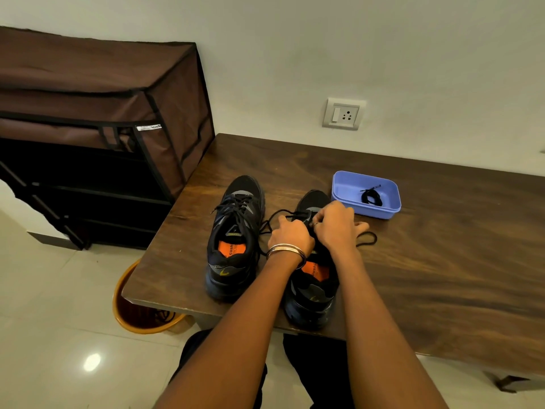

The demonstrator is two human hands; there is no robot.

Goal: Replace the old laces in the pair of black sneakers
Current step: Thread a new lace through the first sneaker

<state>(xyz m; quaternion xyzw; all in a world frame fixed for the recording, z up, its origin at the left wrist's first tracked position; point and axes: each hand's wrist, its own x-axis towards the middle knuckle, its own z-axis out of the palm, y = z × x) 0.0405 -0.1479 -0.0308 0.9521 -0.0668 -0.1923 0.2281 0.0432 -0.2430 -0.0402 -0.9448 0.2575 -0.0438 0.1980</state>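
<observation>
**Both my hands at the laces of the right-hand sneaker**

I am seated at a dark wooden worktop (427, 261), looking down my two bare forearms. Two black sneakers stand side by side near its front edge, heels toward me, toes pointing away toward the wall, long axes roughly parallel. The left sneaker (234, 240) is fully laced, its orange insole showing through the opening. The right sneaker (312, 284) sits just beside it, heel at the very edge of the worktop, and my hands cover its middle.

My left hand (290, 234), with metal bangles at the wrist, lies back-up over the tongue, fingers curled down into the lacing; the fingertips are hidden, so I cannot tell what that grip has hold of. My right hand (336, 225) is just beside it, knuckles up, fingers curled in a pinching grip on the black lace (368, 239), which loops loosely out onto the worktop at either side of the shoe.

Beyond the right sneaker's toe sits a lilac plastic tray (348, 187) holding a coiled black lace bundle (371, 197). An orange bin (126, 308) stands on the floor by the worktop's left corner.
</observation>
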